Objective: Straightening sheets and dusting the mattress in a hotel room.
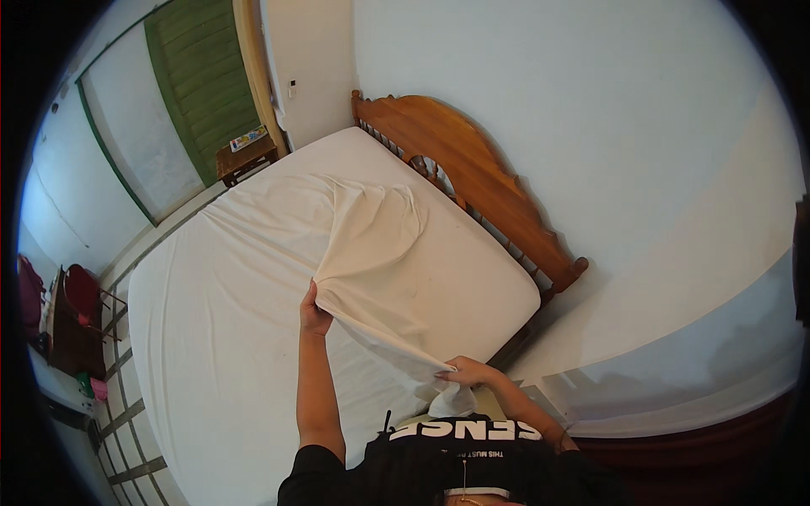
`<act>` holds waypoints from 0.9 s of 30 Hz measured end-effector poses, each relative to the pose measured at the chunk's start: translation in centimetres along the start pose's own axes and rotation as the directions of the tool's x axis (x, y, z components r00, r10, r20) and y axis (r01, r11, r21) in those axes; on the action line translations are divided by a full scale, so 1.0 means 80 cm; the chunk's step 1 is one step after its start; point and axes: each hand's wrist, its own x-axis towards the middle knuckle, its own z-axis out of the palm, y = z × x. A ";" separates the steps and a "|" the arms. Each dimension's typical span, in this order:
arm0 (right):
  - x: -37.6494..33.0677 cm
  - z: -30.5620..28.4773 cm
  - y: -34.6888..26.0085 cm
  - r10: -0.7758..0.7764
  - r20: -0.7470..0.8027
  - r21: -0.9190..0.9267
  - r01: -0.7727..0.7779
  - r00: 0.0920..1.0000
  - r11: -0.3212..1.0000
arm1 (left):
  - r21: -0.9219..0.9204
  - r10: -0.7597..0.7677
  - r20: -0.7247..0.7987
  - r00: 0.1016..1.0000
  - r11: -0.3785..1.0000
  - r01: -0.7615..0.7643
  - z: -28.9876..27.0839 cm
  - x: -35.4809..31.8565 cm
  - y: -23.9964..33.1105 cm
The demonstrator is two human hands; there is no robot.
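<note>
- Head view: the left hand (pixel 315 314) is raised over the bed, fingers closed around the upper edge of a cream-white rectangular cloth pillowcase (pixel 380 261), gripping it at the near left corner.
- The right hand (pixel 469 371) sits lower and closer to the body, fingers pinched shut on the opposite end of the same edge, where a bunch of the cloth hangs down below the hand.
- Between the two hands the held edge runs taut as a slanting line, and the rest of the pillowcase trails away from it, its far end lying creased on the bed.
- The pillowcase lies over the right half of a wide mattress covered in a white fitted sheet (pixel 219 304), towards the head end.
- A carved brown wooden headboard (pixel 472 177) with turned spindles stands along the mattress's right side, against a plain white wall (pixel 591 101).
- At the far corner of the bed stands a small brown wooden side table (pixel 246 156) with a flat colourful item on top, just beside a green louvred wooden door (pixel 202 76).
- At the left edge, on the pale tiled floor (pixel 126 413), is a dark piece of furniture with a red rounded item (pixel 82 291) on it.
</note>
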 end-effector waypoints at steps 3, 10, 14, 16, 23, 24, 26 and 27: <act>0.012 -0.025 0.016 0.130 -0.145 0.128 -0.111 0.981 0.985 | 0.122 -0.002 -0.025 1.000 0.993 0.005 0.030 0.037 -0.002; 0.033 -0.097 0.132 0.286 -0.528 0.653 0.167 0.800 0.738 | 0.397 -0.170 -0.109 0.979 0.896 0.200 0.073 0.157 -0.115; 0.053 -0.150 0.196 0.379 -0.744 0.595 0.286 0.550 0.752 | 0.458 -0.276 -0.113 0.954 0.838 0.297 0.112 0.211 -0.193; 0.061 -0.170 0.223 0.427 -0.788 0.578 0.296 0.444 0.760 | 0.458 -0.314 -0.149 0.938 0.818 0.347 0.133 0.239 -0.226; 0.075 -0.205 0.318 0.538 -0.841 0.519 0.198 -0.056 0.832 | 0.527 -0.422 -0.203 0.884 0.713 0.462 0.163 0.309 -0.353; 0.076 -0.210 0.333 0.552 -0.831 0.537 0.167 -0.062 0.827 | 0.520 -0.437 -0.222 0.872 0.703 0.485 0.165 0.317 -0.371; 0.069 -0.222 0.365 0.518 -0.845 0.519 0.031 -0.137 0.854 | 0.548 -0.486 -0.208 0.849 0.661 0.513 0.166 0.328 -0.403; 0.067 -0.230 0.381 0.524 -0.834 0.534 -0.014 -0.173 0.845 | 0.534 -0.500 -0.220 0.838 0.657 0.532 0.168 0.331 -0.420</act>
